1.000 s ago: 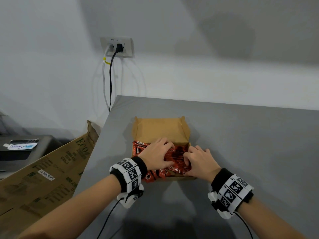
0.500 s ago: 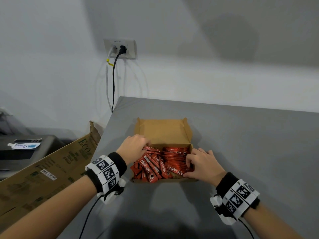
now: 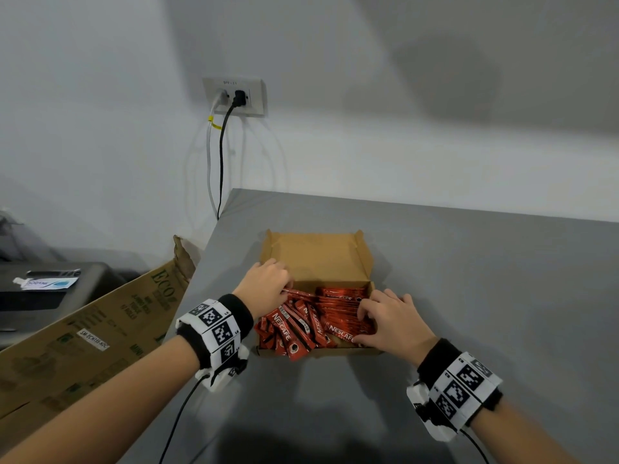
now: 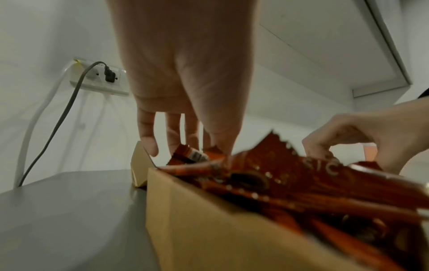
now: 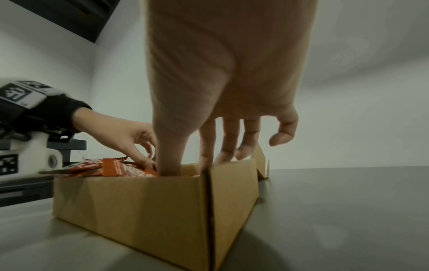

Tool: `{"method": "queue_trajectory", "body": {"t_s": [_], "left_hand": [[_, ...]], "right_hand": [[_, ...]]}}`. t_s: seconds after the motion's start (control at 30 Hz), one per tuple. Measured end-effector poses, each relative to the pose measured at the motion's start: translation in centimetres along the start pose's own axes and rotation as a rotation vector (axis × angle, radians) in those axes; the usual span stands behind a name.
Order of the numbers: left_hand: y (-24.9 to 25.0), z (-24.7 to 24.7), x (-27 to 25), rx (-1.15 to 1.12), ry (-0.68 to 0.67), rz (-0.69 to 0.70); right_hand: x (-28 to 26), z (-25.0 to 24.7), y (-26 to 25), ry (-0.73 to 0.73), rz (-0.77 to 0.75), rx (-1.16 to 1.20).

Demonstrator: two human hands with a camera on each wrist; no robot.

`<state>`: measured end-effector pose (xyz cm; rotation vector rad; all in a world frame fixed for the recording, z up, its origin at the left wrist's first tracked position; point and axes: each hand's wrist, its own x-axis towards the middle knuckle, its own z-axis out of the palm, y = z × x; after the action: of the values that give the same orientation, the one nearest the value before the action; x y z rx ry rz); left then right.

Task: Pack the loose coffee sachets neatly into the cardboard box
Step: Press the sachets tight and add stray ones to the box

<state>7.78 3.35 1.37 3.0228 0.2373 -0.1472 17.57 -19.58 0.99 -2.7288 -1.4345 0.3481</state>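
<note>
Red coffee sachets point(image 3: 321, 316) all inside the cardboard box point(image 3: 318, 259) on the grey bench point(image 3: 469, 296): right half stacked flat, left half skewed, some jutting over the near wall. Left hand point(image 3: 264, 289) pinching the far ends of the skewed ones; right hand point(image 3: 388, 319) curled round the tidy stack, thumb dug in. Straightening step, seemingly near the end. Next: swing strays parallel, press level.

The box point(image 5: 139, 205) sits on the table point(image 3: 469, 296) near its left edge, lid point(image 3: 318, 257) open behind it. Sachets point(image 3: 338, 309) lie in the box, stacked at the right and heaped at the left. The left hand point(image 3: 264, 286) is over the heap's far end, the right hand point(image 3: 388, 319) over the stack. A carton point(image 3: 100, 329) leans left of the table, and a socket point(image 3: 236, 97) is on the wall behind.
</note>
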Motion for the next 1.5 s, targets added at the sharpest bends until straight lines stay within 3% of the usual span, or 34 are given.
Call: {"method": "queue_trajectory", "body": {"t_s": [0.1,0.27,0.43,0.53,0.67,0.9,1.0,1.1,1.17,1.27,1.37,1.43,1.5], "left_hand": [[0.0,0.1,0.0,-0.012,0.008,-0.004],[-0.3,0.1,-0.2,-0.047,0.011,-0.023],[-0.3,0.0,-0.3,-0.065,0.019,-0.032],[-0.4,0.1,-0.4,-0.079,0.028,-0.036],[-0.4,0.2,-0.5,-0.098,0.044,-0.040],[-0.2,0.2,-0.3,-0.096,0.041,-0.038],[-0.2,0.3,-0.4,-0.099,0.048,-0.039],[-0.4,0.4,-0.6,-0.117,0.049,-0.051],[-0.6,0.4,-0.6,-0.138,0.054,-0.060],[-0.8,0.3,-0.9,-0.179,0.094,-0.065],[-0.1,-1.0,-1.6,-0.186,0.214,-0.052],[1.3,-2.5,-2.4,-0.357,0.307,0.004],[3.1,-3.8,-3.1,-0.591,0.273,0.084]], "right_hand": [[0.0,-0.1,-1.3,0.065,-0.111,0.016],[1.3,0.5,-4.1,0.024,-0.328,-0.077],[3.1,0.3,-4.8,0.044,-0.397,-0.123],[3.3,-0.3,-4.5,0.085,-0.465,-0.020],[3.0,-1.2,-3.2,0.297,-0.494,0.252],[3.1,-0.2,-3.9,0.017,-0.441,-0.092],[3.6,-0.1,-4.7,0.026,-0.486,-0.132],[3.9,-0.5,-4.9,0.142,-0.577,-0.065],[3.7,-1.1,-4.6,0.230,-0.540,0.102],[3.0,-2.4,-3.9,0.340,-0.306,0.434],[2.2,-3.0,-3.4,0.247,-0.177,0.678],[1.8,-2.6,-3.3,0.183,-0.166,0.685],[1.6,-2.1,-3.3,0.167,-0.167,0.710]]}}
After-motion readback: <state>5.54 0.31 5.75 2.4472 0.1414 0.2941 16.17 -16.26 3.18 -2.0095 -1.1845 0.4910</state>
